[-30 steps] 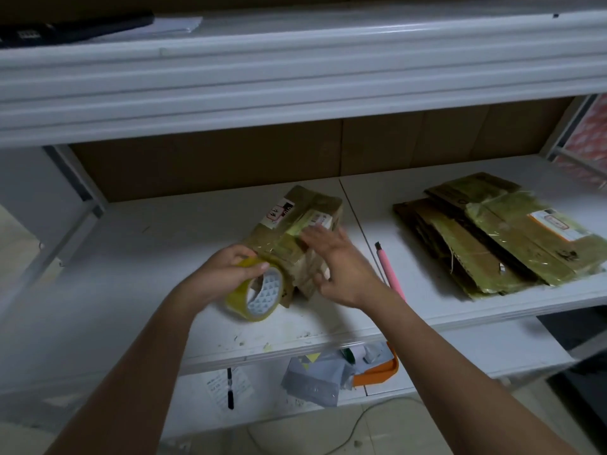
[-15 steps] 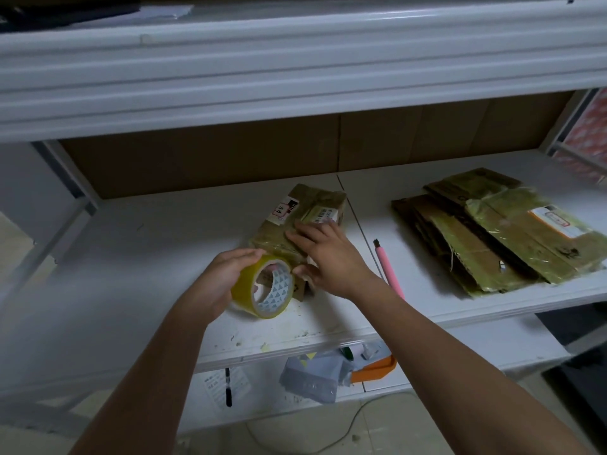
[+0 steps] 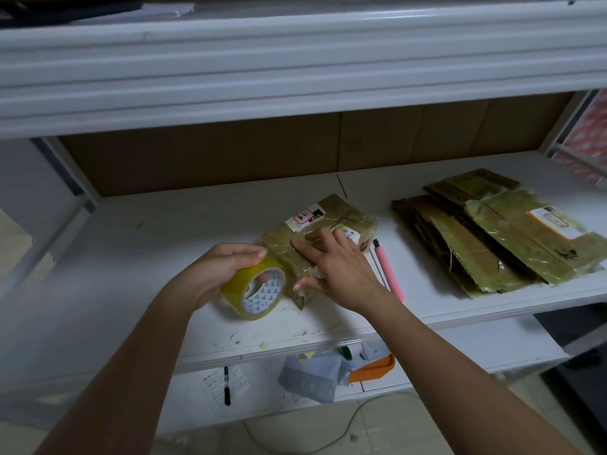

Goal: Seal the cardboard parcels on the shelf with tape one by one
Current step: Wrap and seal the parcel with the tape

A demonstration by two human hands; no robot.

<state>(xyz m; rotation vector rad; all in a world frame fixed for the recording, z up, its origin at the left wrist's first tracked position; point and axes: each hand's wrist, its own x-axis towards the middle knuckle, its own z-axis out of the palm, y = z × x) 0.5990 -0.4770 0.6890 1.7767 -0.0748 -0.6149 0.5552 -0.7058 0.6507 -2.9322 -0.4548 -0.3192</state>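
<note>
Since a second ago, the tape roll (image 3: 254,289) has slid along the parcel's left side toward the shelf's front edge, and the right hand (image 3: 338,274) has flattened further over the parcel top.

Fingers of the left hand (image 3: 220,274) curl over the roll's rim, thumb hidden behind it, gripping the yellow-tinted roll so that its open core faces the camera; the roll touches the near left corner of the small cardboard parcel (image 3: 323,238). The right hand's fingers lie straight and spread across the parcel's top, pressing rather than grasping, thumb down against the near end face (likely smoothing the strip just laid while pinning the box against the pull of the roll).

The parcel sits near the front edge of the middle shelf (image 3: 164,231), just left of the board seam, already glossy with tape, its white labels showing at the back. A pink pen (image 3: 389,274) lies just beside it on the right. Toward the shelf's right end rests a stack of flat taped parcels (image 3: 492,234), well apart from the hands.

Below the front edge, on a lower board, sit a grey plastic bag (image 3: 312,376) and an orange tray (image 3: 374,369).
</note>
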